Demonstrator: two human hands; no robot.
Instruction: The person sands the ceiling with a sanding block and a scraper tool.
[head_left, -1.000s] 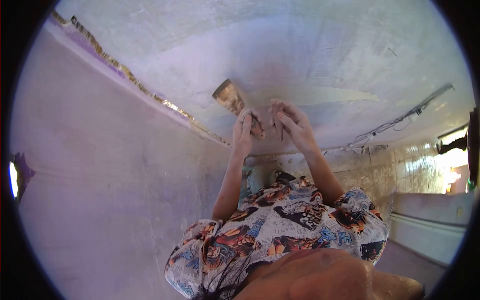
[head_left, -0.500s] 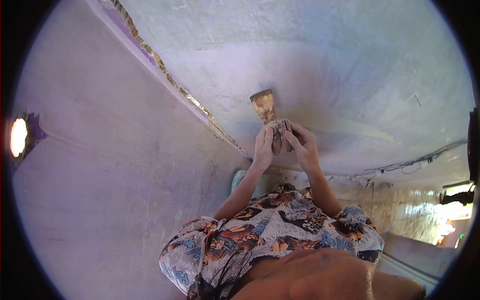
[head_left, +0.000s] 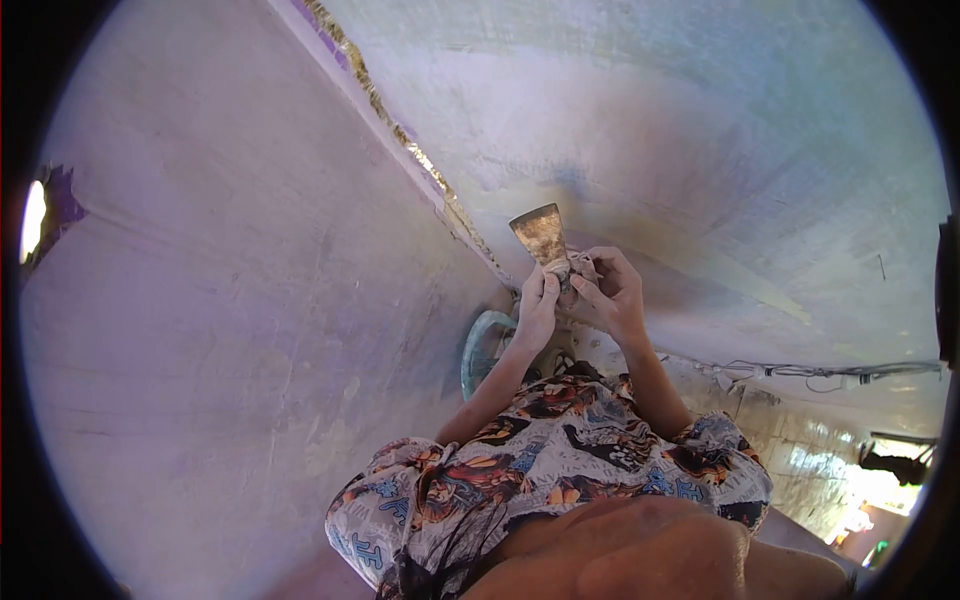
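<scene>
Scraper [head_left: 538, 234] blade, rusty and flat, stands raised against the pale ceiling [head_left: 700, 130], its wide edge uppermost and close to the gilded strip [head_left: 400, 130] that runs along the join between ceiling and wall [head_left: 200, 330]. Both hands are lifted overhead and meet on the scraper's handle. The left hand [head_left: 537, 305] is closed around the lower part of the handle, fingers curled and thumb side toward the blade. The right hand [head_left: 612, 295] is closed on the handle from the other side, its fingertips pressing just below the blade, so the two hands touch each other around the tool. Whether the blade's edge actually touches the ceiling cannot be told. Below the hands, both bare forearms run down to short sleeves of a patterned shirt [head_left: 560, 460] printed with cartoon figures. Behind the left forearm a round, greenish rim [head_left: 480, 350] shows against the wall. To the right, thin cables [head_left: 800, 372] run along the edge of the ceiling above a tiled stretch of wall. On the far left a bright opening [head_left: 32, 222] breaks the purple-tinted wall.
</scene>
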